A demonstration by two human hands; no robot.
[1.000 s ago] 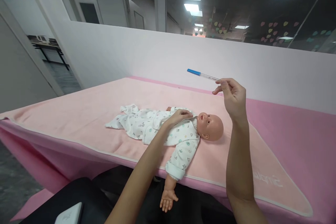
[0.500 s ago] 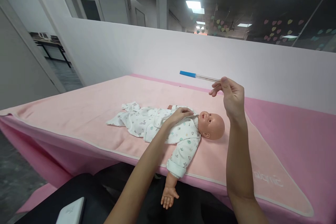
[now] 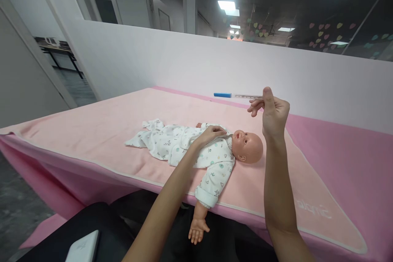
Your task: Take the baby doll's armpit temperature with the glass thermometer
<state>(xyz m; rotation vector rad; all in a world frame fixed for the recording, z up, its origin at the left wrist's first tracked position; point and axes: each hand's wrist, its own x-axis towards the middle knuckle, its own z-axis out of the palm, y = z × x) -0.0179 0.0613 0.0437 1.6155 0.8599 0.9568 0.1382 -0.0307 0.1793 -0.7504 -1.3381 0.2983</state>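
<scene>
A baby doll (image 3: pixel 247 147) lies on its back, its head to the right, dressed in a white printed outfit (image 3: pixel 172 143). My left hand (image 3: pixel 211 134) is on its chest, fingers closed at the edge of the top near the neck; the fingertips are partly hidden. Above the doll's head, my right hand (image 3: pixel 273 110) pinches a glass thermometer (image 3: pixel 241 96) by one end between thumb and fingers. The thermometer is held nearly level, its blue end pointing left. The doll's near arm (image 3: pixel 199 223) hangs over the front edge of the table.
A pale pink blanket (image 3: pixel 101 127) lies under the doll, over a darker pink table cover (image 3: pixel 344 143). Behind the table stands a white partition (image 3: pixel 129 57) with glass above. A white flat device (image 3: pixel 82 247) rests on my dark-clothed leg at lower left.
My right hand has shifted slightly to the right, and the thermometer has turned from a slant to almost level, its blue end lower. My left hand and the doll stay in place.
</scene>
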